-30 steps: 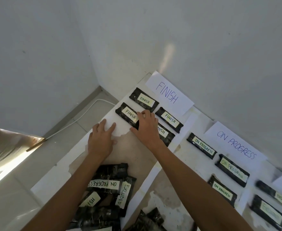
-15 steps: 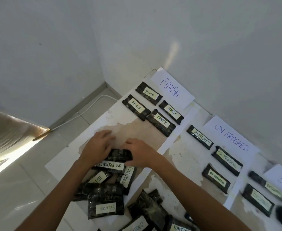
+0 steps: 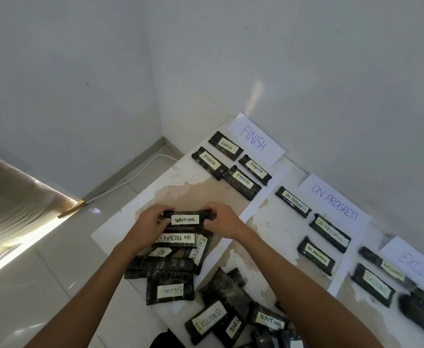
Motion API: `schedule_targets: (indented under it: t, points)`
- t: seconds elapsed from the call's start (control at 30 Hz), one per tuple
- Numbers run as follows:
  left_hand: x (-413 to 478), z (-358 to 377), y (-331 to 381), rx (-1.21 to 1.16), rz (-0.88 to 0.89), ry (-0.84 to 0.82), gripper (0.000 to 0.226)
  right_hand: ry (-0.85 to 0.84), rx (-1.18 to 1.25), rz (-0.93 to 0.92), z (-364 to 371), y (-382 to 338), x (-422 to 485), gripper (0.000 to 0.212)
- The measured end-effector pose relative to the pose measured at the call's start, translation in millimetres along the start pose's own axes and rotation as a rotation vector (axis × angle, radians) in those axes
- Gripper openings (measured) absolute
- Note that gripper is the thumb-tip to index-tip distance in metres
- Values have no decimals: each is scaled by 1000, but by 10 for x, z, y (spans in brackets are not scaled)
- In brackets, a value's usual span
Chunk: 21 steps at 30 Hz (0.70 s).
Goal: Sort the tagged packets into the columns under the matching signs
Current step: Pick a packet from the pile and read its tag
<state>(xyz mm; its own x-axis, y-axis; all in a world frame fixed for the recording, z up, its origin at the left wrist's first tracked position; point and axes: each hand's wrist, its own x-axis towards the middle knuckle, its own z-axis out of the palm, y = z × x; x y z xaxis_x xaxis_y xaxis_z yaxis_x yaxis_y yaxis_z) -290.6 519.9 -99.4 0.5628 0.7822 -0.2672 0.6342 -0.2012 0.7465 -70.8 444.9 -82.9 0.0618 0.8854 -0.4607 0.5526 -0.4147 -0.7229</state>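
Observation:
A black packet tagged WAITING (image 3: 186,218) is held level above the pile, my left hand (image 3: 148,225) gripping its left end and my right hand (image 3: 223,221) gripping its right end. Under it lies the pile of unsorted packets (image 3: 173,267), one tagged ON PROGRESS on top. Several FINISH packets (image 3: 242,182) lie under the FINISH sign (image 3: 255,141). Three ON PROGRESS packets (image 3: 330,229) sit beside the ON PROGRESS sign (image 3: 334,200). Blurred EXCLUDED packets (image 3: 372,285) lie at the right edge below a third sign (image 3: 411,263).
More loose packets (image 3: 231,315), tagged EXCLUDED and WAITING, lie at the bottom centre. The white board (image 3: 170,182) has a worn brown patch and a left edge over tiled floor. A white cable (image 3: 130,182) runs along the wall base. Walls meet in a corner behind.
Both hands left the FINISH column, came back to the pile and lifted the WAITING packet, which they now hold by its ends. The camera view tilted lower.

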Motion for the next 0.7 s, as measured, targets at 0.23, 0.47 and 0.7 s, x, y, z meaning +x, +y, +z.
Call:
schedule_targets:
  t: [0.23,0.47,0.7]
  points:
    - [-111,-4,384,-198,-41,-68,29,-17,50,-29,-181,-117,-422,48]
    - [-267,93,706,-248,36,-227,34,21,26,-49,-241,-67,-910,49]
    - [-356,350,938,-186,72,-347,33,109,9,20,-133,113,-1311,65]
